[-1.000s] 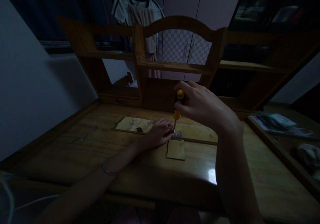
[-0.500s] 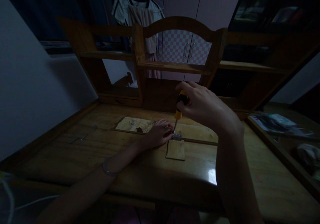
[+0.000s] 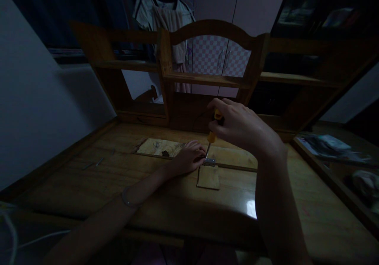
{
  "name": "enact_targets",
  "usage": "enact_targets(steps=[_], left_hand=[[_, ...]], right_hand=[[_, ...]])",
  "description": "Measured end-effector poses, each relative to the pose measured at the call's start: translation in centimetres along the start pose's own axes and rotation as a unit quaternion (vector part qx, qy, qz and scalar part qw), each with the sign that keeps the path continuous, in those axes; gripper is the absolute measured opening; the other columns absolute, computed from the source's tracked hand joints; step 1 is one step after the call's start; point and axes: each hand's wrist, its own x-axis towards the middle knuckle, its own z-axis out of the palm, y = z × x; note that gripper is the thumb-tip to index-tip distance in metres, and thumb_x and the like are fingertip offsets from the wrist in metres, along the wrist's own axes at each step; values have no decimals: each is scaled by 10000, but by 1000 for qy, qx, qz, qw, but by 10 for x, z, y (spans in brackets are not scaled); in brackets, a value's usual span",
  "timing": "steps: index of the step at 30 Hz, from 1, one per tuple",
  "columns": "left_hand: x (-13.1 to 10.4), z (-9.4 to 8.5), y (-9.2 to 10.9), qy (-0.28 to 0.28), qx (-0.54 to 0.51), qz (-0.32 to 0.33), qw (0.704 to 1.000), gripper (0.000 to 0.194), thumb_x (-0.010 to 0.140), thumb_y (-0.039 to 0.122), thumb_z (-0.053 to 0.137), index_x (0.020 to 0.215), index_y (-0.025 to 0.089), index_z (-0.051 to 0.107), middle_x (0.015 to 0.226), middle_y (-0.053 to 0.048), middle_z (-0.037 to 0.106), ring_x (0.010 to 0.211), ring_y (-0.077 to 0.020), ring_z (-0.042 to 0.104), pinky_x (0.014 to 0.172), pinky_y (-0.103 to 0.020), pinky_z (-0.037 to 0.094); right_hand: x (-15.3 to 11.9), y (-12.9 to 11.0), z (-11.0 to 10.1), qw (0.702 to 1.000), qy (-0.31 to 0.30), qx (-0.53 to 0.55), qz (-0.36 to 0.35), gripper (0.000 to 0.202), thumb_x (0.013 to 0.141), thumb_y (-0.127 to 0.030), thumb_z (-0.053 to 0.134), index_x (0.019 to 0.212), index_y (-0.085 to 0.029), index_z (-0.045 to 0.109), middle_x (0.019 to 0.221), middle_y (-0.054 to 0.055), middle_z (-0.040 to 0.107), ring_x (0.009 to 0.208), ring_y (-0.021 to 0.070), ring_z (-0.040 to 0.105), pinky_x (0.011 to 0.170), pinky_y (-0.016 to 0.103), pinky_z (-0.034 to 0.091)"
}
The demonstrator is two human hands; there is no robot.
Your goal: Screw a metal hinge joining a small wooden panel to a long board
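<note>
My right hand (image 3: 242, 124) is closed around the yellow and black handle of a screwdriver (image 3: 211, 137). The tool points down, slightly tilted, with its tip at the left end of a small metal hinge (image 3: 210, 162). My left hand (image 3: 186, 159) lies low over a long, thin wooden board (image 3: 233, 156), thumb and fingertips drawn together at the hinge's left end. Any screw under the tip is hidden by these fingers. One side of the hinge meets the long board; a small square wooden piece (image 3: 208, 177) lies at its near side.
Two screw-like metal pieces (image 3: 99, 162) lie on the wooden desk (image 3: 118, 178) at left. A wooden shelf unit (image 3: 204, 79) rises at the back. Papers and plastic (image 3: 334, 144) lie at right. A white cable (image 3: 44, 237) runs at lower left.
My right hand has turned the screwdriver handle slightly, so more yellow shows near its top. My left hand, the hinge and the boards stay in place.
</note>
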Motion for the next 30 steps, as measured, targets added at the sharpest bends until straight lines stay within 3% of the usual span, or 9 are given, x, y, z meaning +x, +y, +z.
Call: enact_targets(steps=[4,7,11,15,18,22,30], left_hand=[[0,1,-1,-1,5,2,1000,54,881,218,641,922,197,669,997,-41,631,1028,-220,567,1058,-437,386],[0,2,-2,-3,9,0,1000,57,882,222,639,921,202,675,1003,-42,629,1041,-224,564,1054,-438,388],[0,1,-1,-3,10,-3,1000,63,888,229,632,922,201,677,1002,-42,628,1054,-227,558,1052,-436,394],[0,-1,1,2,4,-3,1000,70,885,221,635,938,195,673,1008,-43,630,1061,-229,554,1055,-435,401],[0,-1,1,2,9,-4,1000,69,883,218,638,936,198,677,1030,-54,630,1103,-247,540,1049,-444,409],[0,0,0,-2,16,-6,1000,77,887,226,635,942,204,686,1021,-52,630,1093,-247,545,1051,-450,409],[-1,-1,0,-8,15,-11,1000,73,895,239,626,944,204,667,1037,-51,621,1106,-240,537,1056,-431,410]], right_hand=[[2,1,2,999,6,-32,30,267,937,-376,461,1069,-195,604,921,83,683,872,252,645,723,337,420],[2,1,0,999,8,-20,32,375,928,-497,473,1113,-194,593,988,98,678,897,257,639,753,349,425],[0,-2,-4,1000,-3,1,11,343,883,-382,522,1178,-213,575,1091,91,654,951,249,629,820,355,426],[0,-2,-2,1000,-8,5,2,302,859,-229,496,1150,-213,577,1063,80,660,948,229,628,801,327,423],[1,-1,1,1000,0,-17,25,242,915,-316,469,1096,-197,577,976,89,664,878,234,632,745,331,422],[0,0,-2,1000,9,-15,23,347,912,-468,490,1120,-201,565,1015,95,646,880,242,625,773,353,428],[0,-2,-3,1000,-11,-2,-1,312,840,-226,504,1148,-206,543,1028,78,649,886,222,628,759,319,420]])
